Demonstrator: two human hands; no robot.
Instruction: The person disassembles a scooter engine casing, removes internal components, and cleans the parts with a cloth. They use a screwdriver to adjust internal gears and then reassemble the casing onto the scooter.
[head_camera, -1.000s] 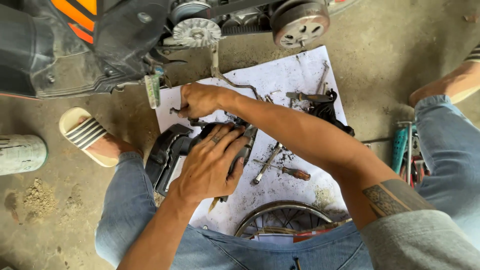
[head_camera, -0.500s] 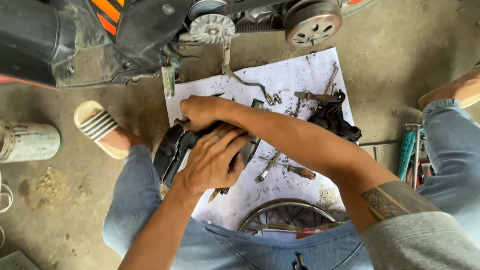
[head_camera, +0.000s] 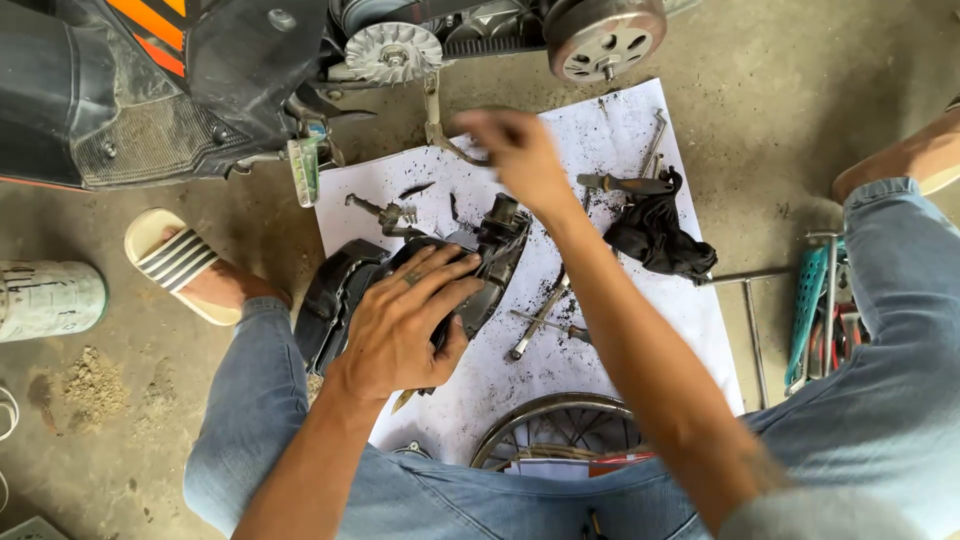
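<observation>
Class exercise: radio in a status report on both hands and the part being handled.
Left hand flat on black engine cover. Right hand raised over white paper, blurred, grip unclear. Black rag and tools alongside.

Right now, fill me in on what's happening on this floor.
A person squats on a concrete floor beside a scooter with its drive side uncovered. The left hand presses down on a dark, greasy engine cover lying on a dirt-speckled white sheet. The right hand is blurred in the air above the sheet, holding nothing I can make out. A black rag, a screwdriver and other tools lie on the sheet.
</observation>
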